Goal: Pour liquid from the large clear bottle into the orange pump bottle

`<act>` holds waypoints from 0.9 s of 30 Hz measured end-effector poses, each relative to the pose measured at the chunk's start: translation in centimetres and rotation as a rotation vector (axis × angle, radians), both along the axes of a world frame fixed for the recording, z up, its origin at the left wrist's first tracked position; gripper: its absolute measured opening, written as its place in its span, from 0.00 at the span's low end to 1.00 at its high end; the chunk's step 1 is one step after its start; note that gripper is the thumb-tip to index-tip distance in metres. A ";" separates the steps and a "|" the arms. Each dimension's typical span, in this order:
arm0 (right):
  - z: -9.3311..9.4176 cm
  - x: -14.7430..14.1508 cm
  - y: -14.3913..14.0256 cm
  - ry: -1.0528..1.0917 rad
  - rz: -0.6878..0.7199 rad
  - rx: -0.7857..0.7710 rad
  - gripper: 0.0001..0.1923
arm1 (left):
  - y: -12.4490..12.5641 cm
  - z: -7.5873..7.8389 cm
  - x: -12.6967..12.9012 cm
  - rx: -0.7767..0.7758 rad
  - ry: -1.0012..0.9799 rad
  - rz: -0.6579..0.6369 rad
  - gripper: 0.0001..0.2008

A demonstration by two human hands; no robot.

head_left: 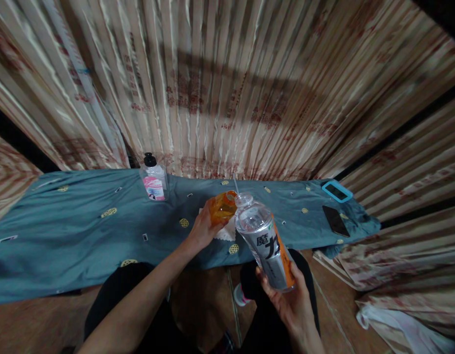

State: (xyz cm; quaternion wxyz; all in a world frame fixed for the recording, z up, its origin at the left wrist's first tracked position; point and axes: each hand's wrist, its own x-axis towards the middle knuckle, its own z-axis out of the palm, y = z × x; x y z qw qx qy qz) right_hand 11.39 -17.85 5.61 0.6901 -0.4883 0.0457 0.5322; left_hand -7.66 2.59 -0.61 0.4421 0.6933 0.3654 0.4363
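Head view: my left hand [202, 230] has its fingers clenched around a small orange translucent plastic cup [223, 206], held over a white paper napkin [227, 231] on the desk with the blue patterned cloth [83, 236]. My right hand [291, 300] grasps a clear plastic bottle with a white-and-orange label [266, 241], tilted mouth-first at the cup; I judge pouring is in hand, requiring steady further tilt. A pump bottle with pink label [154, 177], a black phone [335, 220] and a blue-cased phone [337, 191] stand well apart.
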 end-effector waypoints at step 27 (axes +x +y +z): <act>-1.9 2.9 -3.9 0.118 0.286 0.312 0.20 | 1.0 0.0 -0.4 -0.016 -0.004 -0.064 0.37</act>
